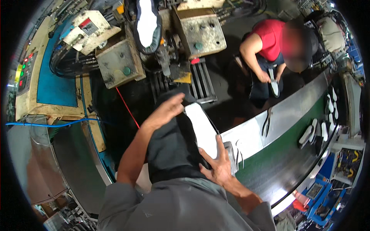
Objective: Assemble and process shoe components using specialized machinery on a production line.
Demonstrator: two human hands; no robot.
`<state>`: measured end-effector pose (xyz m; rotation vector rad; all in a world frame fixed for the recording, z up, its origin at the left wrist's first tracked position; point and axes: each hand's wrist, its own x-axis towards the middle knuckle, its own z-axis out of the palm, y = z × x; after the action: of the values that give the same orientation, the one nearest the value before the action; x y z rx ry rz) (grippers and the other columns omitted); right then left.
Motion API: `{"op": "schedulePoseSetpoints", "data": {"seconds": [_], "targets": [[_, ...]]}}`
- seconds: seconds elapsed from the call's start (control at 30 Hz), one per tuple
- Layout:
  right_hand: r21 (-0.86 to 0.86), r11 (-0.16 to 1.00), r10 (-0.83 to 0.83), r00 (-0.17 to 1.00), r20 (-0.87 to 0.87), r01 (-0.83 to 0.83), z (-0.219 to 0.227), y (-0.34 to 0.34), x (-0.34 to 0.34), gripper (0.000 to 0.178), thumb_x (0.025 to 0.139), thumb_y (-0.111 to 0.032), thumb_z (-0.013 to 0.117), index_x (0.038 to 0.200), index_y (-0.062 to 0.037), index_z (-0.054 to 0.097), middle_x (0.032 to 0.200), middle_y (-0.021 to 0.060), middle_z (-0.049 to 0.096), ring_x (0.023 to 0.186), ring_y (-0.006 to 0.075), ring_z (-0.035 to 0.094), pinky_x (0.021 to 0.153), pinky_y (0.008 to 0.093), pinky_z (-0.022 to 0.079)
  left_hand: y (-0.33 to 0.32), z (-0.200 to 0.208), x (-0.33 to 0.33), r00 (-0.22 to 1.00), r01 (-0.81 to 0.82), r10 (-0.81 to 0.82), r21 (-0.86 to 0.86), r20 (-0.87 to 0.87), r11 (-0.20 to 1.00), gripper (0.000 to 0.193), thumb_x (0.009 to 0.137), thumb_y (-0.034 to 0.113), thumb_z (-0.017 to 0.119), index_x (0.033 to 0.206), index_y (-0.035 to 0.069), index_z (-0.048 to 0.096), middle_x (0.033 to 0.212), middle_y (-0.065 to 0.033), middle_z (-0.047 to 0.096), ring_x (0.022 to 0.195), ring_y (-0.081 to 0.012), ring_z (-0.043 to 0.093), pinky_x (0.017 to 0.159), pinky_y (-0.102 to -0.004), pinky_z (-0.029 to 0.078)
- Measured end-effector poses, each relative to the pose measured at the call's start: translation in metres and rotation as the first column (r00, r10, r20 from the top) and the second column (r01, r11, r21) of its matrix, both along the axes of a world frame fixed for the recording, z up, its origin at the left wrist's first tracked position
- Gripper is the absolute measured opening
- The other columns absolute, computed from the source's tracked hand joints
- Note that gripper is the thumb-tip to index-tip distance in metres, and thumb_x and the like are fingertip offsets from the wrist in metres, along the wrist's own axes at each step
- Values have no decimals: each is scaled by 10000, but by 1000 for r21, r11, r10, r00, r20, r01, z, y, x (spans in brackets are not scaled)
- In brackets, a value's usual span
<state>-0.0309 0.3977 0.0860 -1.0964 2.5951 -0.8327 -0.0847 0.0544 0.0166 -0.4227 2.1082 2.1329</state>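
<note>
A dark shoe upper with a white insole-shaped bottom (204,131) lies across my lap, bottom side up. My right hand (219,165) grips its near end, with the thumb and fingers spread along both sides. At the far end, my left hand (165,112) is beside the toe edge. Its fingers are bent and pressed together, and anything pinched between them is too small to make out. Beyond my knees, another dark shoe with a white bottom (147,27) sits on the machine, sole up.
Control boxes with green buttons (121,64) flank the machine. On the metal ledge (285,115) to my right lie dark-handled pliers (266,123) and another hand tool (239,152). Several shoe parts (308,134) ride the green conveyor (266,169). A co-worker in red (269,40) holds a shoe.
</note>
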Motion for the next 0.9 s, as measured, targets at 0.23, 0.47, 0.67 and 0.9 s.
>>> {"op": "schedulePoseSetpoints", "data": {"seconds": [0.23,0.47,0.67,0.9], "targets": [[31,988,-147,987,-59,149,66,-26,-63,643,811,-240,889,1438,-187,759,1731,410,220,1520,585,414,1165,611,471,-182,103,-153,881,-307,452,559,-139,770,697,1087,555,664,1576,70,559,1468,-102,677,1257,-229,667,1141,-385,497],[-102,995,-45,943,-331,12,127,-164,-173,709,816,-259,876,1501,-243,693,1719,396,253,1315,568,580,1084,571,552,-202,111,-155,838,-398,527,498,-145,770,626,1073,403,703,1578,77,527,1424,-127,686,1234,-249,691,1046,-414,577],[-161,986,-22,942,-336,-34,122,-299,-248,768,822,-248,862,1554,-300,636,1737,365,199,1241,614,576,1054,605,572,-171,75,14,849,-321,515,655,-122,685,923,1050,691,525,1602,-43,428,1370,-296,674,1141,-391,732,949,-497,619],[-302,953,-57,961,-272,-29,78,-362,-267,712,844,-266,859,1529,-251,667,1739,359,195,1457,585,469,1229,579,440,-123,-3,162,714,-589,684,660,153,467,910,981,649,645,1570,-28,493,1310,-308,713,1074,-435,755,925,-549,638]]}}
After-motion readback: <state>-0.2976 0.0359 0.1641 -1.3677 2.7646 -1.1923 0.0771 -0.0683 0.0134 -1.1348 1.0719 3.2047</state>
